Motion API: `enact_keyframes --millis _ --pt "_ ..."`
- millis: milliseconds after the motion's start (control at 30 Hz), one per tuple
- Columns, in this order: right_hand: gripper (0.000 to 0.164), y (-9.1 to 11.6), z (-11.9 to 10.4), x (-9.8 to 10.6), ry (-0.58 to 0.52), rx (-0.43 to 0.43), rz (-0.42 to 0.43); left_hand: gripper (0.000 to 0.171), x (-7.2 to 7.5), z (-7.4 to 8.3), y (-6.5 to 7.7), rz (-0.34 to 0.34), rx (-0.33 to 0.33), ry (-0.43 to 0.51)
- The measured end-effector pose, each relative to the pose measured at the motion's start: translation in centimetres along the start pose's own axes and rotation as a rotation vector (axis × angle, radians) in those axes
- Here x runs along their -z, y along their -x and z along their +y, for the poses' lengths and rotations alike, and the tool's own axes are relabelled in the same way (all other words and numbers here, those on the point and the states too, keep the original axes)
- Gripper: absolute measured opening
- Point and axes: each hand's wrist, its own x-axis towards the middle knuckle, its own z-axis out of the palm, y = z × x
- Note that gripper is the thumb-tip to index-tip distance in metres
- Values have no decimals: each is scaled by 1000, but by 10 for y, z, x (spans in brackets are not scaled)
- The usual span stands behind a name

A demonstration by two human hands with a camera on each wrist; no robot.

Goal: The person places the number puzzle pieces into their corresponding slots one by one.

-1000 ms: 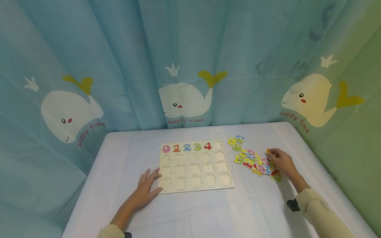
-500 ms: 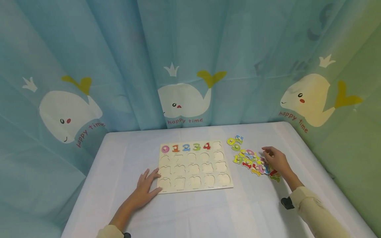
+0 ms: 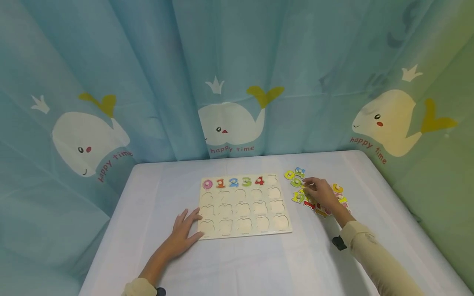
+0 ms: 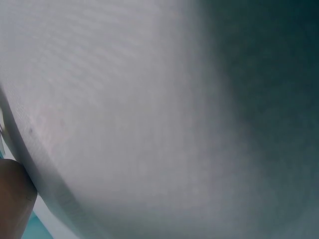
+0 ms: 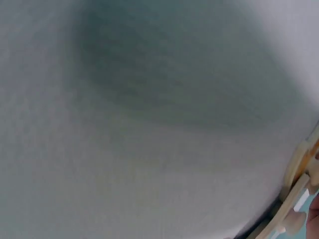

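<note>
My left hand lies with its fingers spread, the fingertips and thumb on the left edge of a wooden number puzzle board. Pieces 0, 1, 2, 3 and 4 sit in its top row; the other recesses show bare wood. My right hand is over a pile of coloured number pieces right of the board. Its fingers point down at a yellow piece; whether they pinch it is hidden. The right wrist view catches a pegged piece and a fingertip.
A yellow 0, a blue piece and a green piece lie behind the pile. An orange-yellow piece is right of my right hand. The white-covered table meets a whale-print curtain at its back.
My right hand has moved left across the pile. The yellow piece it held at the pile's right side is out of its fingers; an orange-yellow piece now shows there. My left hand stays put.
</note>
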Motion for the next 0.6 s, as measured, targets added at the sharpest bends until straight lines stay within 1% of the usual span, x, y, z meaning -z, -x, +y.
enact_keyframes --millis 67,133,200,300,367,433,600 --pt "28 -1 1 -2 14 22 -9 41 -1 0 0 -7 4 7" --pt "28 -1 1 -2 22 10 -14 41 -1 0 0 -17 12 8" --pt "30 -3 0 -2 13 -24 -4 41 0 0 0 -25 24 6" --pt "33 -6 -3 -2 -18 -116 27 42 1 1 0 -36 36 1" --pt "35 -8 -6 -2 -37 -153 51 41 2 1 0 -39 39 3" --pt "36 -10 -11 -2 -47 -148 73 41 3 2 0 -42 39 9" --pt "34 -15 -27 -9 -42 -50 123 40 3 1 1 -45 38 12"
